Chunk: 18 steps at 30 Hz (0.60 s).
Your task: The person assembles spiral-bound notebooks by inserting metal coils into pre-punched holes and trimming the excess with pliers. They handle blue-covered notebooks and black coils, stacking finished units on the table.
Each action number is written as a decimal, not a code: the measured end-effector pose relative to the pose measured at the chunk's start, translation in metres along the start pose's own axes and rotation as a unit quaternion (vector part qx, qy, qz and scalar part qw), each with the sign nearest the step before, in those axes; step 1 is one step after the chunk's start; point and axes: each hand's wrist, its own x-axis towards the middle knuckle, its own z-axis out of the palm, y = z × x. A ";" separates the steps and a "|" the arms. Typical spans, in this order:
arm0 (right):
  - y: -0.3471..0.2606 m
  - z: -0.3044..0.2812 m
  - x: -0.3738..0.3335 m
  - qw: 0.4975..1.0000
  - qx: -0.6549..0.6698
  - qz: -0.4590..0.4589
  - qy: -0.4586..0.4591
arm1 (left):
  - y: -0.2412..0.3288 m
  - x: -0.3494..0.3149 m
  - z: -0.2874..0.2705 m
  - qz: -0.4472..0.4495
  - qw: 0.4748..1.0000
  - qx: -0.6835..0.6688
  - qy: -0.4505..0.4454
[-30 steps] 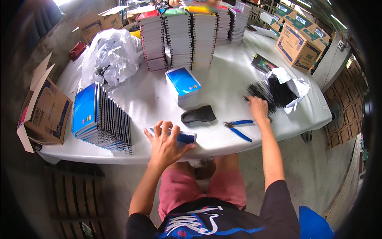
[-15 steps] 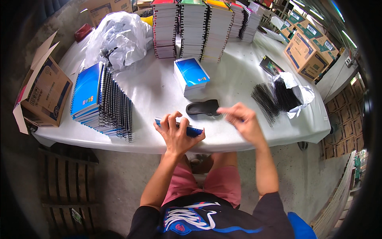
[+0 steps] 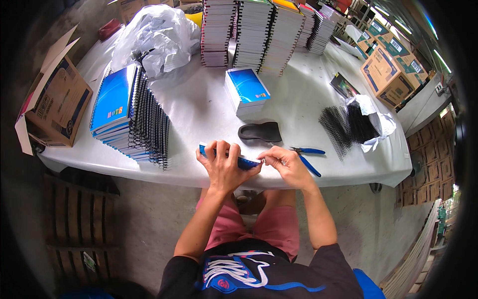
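The hands work at the near edge of a white-covered table [image 3: 194, 102], its outline curving away on both sides. The left hand [image 3: 223, 167] grasps a blue book [image 3: 247, 163], fingers over its upper edge and thumb at its right end; the right hand [image 3: 291, 172] bunches its fingertips at that same end, and whether they grip anything I cannot tell. Just beyond the hands lies a black block [image 3: 260, 132], with a blue pile [image 3: 247, 89] farther out. Pliers [image 3: 309, 165] lie just beside the right hand; farther right are black coils [image 3: 334, 130], partly in white wrapping. Left of the hands stands a stack of coil-bound books [image 3: 115, 97], with an open carton [image 3: 59, 102] beyond it. At the far side, past the hands, are a plastic bag [image 3: 157, 42] and tall stacks [image 3: 217, 35]. Cartons [image 3: 386, 72] rise at far right. Below the hands is grey floor [image 3: 154, 214], with a slatted pallet [image 3: 82, 209] to the left.
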 end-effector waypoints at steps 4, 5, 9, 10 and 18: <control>-0.003 -0.008 0.002 0.998 0.016 -0.009 -0.057 | 0.001 -0.001 0.000 -0.003 1.000 0.003 -0.007; 0.000 -0.006 0.002 0.998 0.014 -0.029 -0.047 | 0.001 -0.001 0.001 -0.004 1.000 0.002 -0.006; -0.009 -0.007 -0.002 0.996 0.015 0.050 -0.067 | 0.002 -0.001 0.002 -0.008 1.000 0.010 -0.015; -0.015 -0.006 -0.001 0.996 0.013 0.060 -0.061 | 0.002 -0.002 0.002 -0.009 1.000 0.014 -0.020; -0.019 -0.002 -0.003 0.991 -0.114 -0.065 0.034 | -0.007 -0.008 -0.006 0.014 0.998 0.013 -0.056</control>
